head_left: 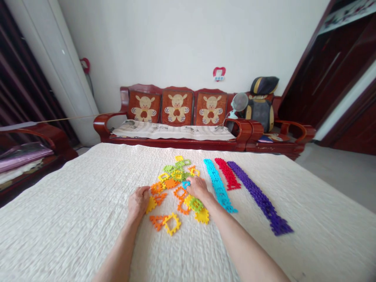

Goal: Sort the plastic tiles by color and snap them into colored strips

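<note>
My right hand (198, 188) reaches into a loose pile of plastic interlocking tiles, its fingertips closed on a small blue tile (186, 184). My left hand (138, 202) rests at the pile's left side with its fingers curled in; anything inside them is hidden. A yellow tile (150, 205) lies against that hand, and an orange tile (157, 188) is just beyond its fingertips. Yellow, orange and green tiles overlap between both hands. Nearer to me lie an orange triangular tile (157, 222) and a yellow square frame tile (172, 224).
Right of the pile, rows of blue tiles (219, 186), red tiles (227, 173) and purple tiles (260, 196) lie on the quilted cream cover (73, 219). Past the far edge stands a wooden sofa (176, 144) with bear cushions. A small fan (239, 102) stands by its right armrest.
</note>
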The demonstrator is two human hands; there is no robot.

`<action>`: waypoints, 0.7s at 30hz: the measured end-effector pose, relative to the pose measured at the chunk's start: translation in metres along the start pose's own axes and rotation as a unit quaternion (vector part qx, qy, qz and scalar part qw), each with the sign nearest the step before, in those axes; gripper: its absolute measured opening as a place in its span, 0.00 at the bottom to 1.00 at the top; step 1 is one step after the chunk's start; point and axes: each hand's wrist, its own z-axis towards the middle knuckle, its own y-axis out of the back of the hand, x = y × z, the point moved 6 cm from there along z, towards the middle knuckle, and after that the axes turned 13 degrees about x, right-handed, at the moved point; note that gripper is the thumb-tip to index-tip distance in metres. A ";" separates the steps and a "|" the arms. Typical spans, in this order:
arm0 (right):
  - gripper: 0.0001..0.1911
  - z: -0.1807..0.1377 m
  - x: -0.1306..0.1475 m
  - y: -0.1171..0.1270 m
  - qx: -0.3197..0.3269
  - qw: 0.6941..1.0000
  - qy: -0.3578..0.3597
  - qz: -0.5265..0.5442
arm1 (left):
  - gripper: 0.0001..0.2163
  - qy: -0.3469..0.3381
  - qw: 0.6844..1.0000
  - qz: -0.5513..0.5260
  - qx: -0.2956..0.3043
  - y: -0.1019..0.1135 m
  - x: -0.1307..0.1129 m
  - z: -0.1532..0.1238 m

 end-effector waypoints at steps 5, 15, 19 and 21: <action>0.18 0.018 0.003 -0.001 0.058 0.998 -0.038 -0.002 | 0.15 -0.001 1.000 0.009 -0.005 0.001 0.000 -0.001; 0.19 -0.002 0.010 0.014 -0.104 0.992 0.028 0.063 | 0.14 -0.011 0.999 -0.033 -0.041 0.000 0.008 -0.001; 0.19 -0.042 -0.003 0.021 -0.274 0.934 0.122 0.195 | 0.15 0.024 0.998 -0.055 -0.015 0.004 0.011 0.000; 0.19 -0.064 -0.016 0.017 -0.300 0.918 0.133 0.223 | 0.15 0.017 0.999 -0.041 0.000 0.005 0.009 -0.004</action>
